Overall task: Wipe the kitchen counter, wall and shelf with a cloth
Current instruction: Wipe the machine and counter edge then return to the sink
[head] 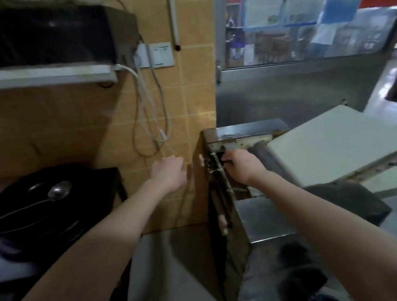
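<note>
My left hand (169,171) is held against the tan tiled wall (187,102), just left of a steel box-shaped unit (262,217); its fingers curl away from me, and no cloth shows in it. My right hand (241,165) reaches to the unit's upper left corner, fingers wrapped around a small dark thing (224,160) too blurred to identify. The grey counter (175,264) lies below both forearms. A white shelf (35,75) runs along the wall at upper left.
A black wok (15,220) holding a metal ladle (58,191) sits on a dark stove at left. Loose cables (148,111) hang from a socket (157,54). A black appliance (31,35) rests on the shelf. A white board (339,139) lies tilted at right.
</note>
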`<state>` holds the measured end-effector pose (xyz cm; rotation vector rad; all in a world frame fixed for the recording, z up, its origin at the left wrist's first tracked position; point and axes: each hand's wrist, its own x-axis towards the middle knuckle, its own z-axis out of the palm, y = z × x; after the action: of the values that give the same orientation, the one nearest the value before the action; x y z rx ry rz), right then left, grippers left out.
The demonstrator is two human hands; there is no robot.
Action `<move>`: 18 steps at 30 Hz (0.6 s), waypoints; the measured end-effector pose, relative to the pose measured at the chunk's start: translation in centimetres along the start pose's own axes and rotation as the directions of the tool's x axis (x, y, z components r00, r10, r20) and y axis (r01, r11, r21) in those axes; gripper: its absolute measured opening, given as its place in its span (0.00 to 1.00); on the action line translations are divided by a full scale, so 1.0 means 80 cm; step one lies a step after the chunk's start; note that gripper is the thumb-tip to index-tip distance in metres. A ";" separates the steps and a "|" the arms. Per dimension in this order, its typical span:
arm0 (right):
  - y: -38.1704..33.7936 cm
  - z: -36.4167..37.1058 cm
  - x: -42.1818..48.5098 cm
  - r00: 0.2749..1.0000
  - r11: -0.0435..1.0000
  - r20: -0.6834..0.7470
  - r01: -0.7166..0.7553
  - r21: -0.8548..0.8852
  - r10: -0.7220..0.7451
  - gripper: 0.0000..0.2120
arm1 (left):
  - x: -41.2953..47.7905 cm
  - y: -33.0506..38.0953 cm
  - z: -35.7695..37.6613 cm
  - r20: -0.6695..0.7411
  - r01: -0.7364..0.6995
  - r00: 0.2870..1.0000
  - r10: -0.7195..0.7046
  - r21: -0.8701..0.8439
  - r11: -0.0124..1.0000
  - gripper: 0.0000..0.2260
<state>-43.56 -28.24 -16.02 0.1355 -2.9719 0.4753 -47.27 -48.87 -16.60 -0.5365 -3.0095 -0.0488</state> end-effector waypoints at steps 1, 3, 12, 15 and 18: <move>-0.026 0.011 0.013 1.000 0.999 0.012 0.022 0.027 -0.022 0.13 | -0.011 -0.029 -0.001 0.004 0.033 0.999 -0.033 0.025 0.999 0.09; -0.082 0.035 0.037 0.995 0.995 0.048 0.083 0.051 -0.085 0.13 | -0.037 -0.087 -0.002 0.028 0.104 0.994 -0.106 0.077 0.992 0.10; -0.278 0.127 0.090 0.897 0.915 0.184 0.381 0.134 -0.401 0.15 | -0.156 -0.277 0.006 0.050 0.405 0.913 -0.406 0.034 0.914 0.10; -0.326 0.148 0.102 0.843 0.868 0.216 0.463 0.178 -0.493 0.14 | -0.191 -0.325 0.011 0.035 0.541 0.839 -0.543 0.047 0.839 0.10; -0.374 0.170 0.114 0.761 0.799 0.242 0.571 0.191 -0.602 0.13 | -0.224 -0.356 0.015 0.028 0.667 0.744 -0.668 0.040 0.744 0.11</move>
<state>-50.88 -61.44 -18.43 1.2119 -2.9263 0.5561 -40.46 -81.69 -19.86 0.5850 -3.0538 -0.0410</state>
